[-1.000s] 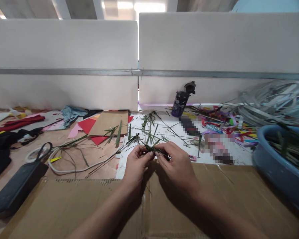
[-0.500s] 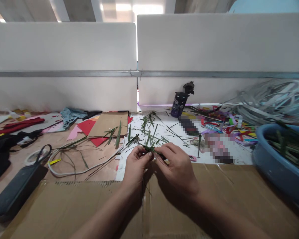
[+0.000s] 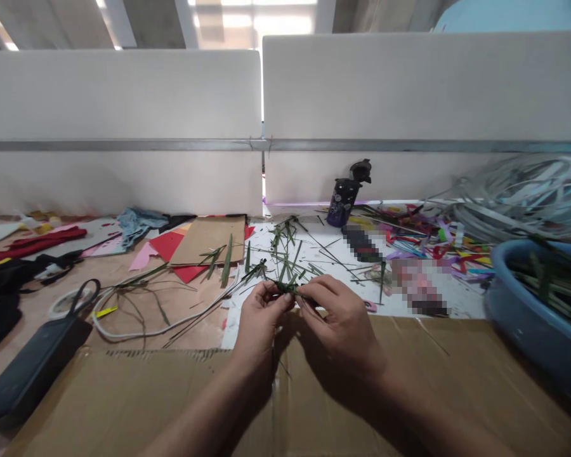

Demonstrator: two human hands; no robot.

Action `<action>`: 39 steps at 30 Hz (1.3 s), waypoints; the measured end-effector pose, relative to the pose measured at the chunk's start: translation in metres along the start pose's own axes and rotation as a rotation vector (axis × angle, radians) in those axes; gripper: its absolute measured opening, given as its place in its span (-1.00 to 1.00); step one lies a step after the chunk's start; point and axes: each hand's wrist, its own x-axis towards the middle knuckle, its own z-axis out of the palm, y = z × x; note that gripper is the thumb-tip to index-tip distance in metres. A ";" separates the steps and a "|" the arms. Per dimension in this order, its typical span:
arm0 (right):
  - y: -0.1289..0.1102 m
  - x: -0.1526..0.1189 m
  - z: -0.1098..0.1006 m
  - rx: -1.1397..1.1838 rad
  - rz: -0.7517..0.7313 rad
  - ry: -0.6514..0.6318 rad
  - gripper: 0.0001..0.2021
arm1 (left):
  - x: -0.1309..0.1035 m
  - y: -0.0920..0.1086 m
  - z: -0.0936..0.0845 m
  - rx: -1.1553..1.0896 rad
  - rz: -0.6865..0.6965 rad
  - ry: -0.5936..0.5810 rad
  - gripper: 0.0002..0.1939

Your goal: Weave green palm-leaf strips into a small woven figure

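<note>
Item: small, dark-green bundle of narrow leaf strips [image 3: 288, 287], showing centre, near the far edge of the flat brown cardboard sheet [image 3: 423, 387] | Handling: seeming light, pliable, tear-prone; dense middle offering best hold | Left hand [image 3: 261, 320]: pinching left side | Right hand [image 3: 341, 324]: pinching right side, wrist angling inward

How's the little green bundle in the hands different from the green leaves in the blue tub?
The small, dark-green leafy bundle is held between the left hand and right hand; the long, green leaf strips lie in the round, blue plastic tub. The bundle is small and bunched together; the strips make a bigger, looser heap. Both are green.
</note>
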 end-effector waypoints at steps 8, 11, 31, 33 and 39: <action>0.001 0.002 -0.002 0.090 0.056 0.004 -0.83 | 0.004 0.000 -0.003 0.052 0.056 0.004 -0.77; 0.001 0.002 -0.001 0.069 0.041 0.016 -0.82 | 0.004 -0.001 -0.003 0.032 0.045 0.025 -0.75; 0.009 -0.003 0.004 -0.009 -0.110 0.076 -0.80 | 0.006 -0.001 -0.003 -0.073 0.035 0.046 -0.70; 0.009 -0.003 0.004 0.009 -0.085 0.056 -0.79 | 0.009 -0.001 -0.005 -0.055 0.053 0.020 -0.71; 0.008 -0.002 0.001 0.046 -0.047 0.007 -0.81 | 0.011 -0.002 -0.008 -0.050 0.038 0.015 -0.66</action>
